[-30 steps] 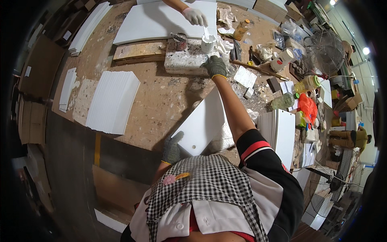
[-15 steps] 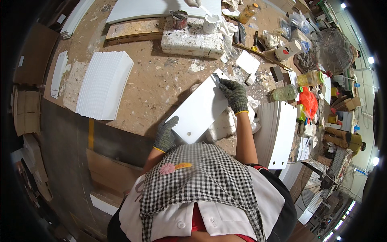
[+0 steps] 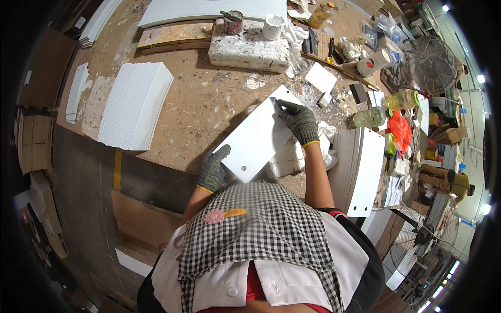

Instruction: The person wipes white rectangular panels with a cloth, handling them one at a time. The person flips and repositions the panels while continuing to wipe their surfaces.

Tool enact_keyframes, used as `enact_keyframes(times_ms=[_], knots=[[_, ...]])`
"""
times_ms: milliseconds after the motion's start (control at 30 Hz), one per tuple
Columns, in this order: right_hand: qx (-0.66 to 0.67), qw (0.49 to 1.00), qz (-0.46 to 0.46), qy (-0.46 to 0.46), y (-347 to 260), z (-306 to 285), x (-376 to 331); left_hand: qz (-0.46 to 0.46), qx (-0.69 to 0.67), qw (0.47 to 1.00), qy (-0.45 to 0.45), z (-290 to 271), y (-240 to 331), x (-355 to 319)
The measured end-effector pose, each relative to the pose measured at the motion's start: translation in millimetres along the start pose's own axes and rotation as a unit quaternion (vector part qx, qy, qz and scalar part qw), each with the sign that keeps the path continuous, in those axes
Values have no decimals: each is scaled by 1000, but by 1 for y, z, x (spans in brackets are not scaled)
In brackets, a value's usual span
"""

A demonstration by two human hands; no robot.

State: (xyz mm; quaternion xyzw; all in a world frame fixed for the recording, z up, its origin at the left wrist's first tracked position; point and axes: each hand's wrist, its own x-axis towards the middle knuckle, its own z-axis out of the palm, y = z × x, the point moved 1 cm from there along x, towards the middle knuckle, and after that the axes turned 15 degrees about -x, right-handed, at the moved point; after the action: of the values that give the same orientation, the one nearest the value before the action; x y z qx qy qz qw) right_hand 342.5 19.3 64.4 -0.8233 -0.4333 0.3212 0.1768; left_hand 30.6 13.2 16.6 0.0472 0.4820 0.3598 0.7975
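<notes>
A white rectangular panel (image 3: 253, 138) with a hole near its end lies tilted in front of me, its near end close to my apron. My left hand (image 3: 213, 168), in a dark knitted glove, grips the panel's lower left corner, thumb on the face and fingers hidden beneath. My right hand (image 3: 300, 122), gloved too, is closed in a pinch over the far right part of the panel. Something small and dark shows at its fingertips, too small to name. Under the panel's right side, a whitish block (image 3: 287, 160) is partly hidden.
Stacked white panels stand at left (image 3: 133, 107) and right (image 3: 360, 172) on the paint-spotted table (image 3: 203, 99). Beyond, a stained white block (image 3: 248, 55) bears a paint can (image 3: 233, 25) and a white cup (image 3: 273, 27). Jars (image 3: 369, 118) and a red bag (image 3: 399, 130) sit right.
My right hand has shifted slightly left over the panel, away from its right edge. Another person's hand with a stick at the white cup has left the view.
</notes>
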Motion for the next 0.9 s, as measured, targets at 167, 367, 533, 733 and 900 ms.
enact_keyframes(times_ms=[167,367,533,733,900], knots=[[-20,999,16,39,-3,1,-3,3,-6,1000,-4,-4,-2,2],[-54,998,-45,9,-6,3,-5,24,36,998,-38,-19,-5,14],[-18,999,-28,-25,-6,5,-9,-2,13,1000,-24,-16,-8,11],[-62,997,-24,40,-9,7,-15,-2,36,999,-11,-15,-7,9],[-51,997,-34,-51,-10,8,-15,34,66,997,-37,-21,-8,13]])
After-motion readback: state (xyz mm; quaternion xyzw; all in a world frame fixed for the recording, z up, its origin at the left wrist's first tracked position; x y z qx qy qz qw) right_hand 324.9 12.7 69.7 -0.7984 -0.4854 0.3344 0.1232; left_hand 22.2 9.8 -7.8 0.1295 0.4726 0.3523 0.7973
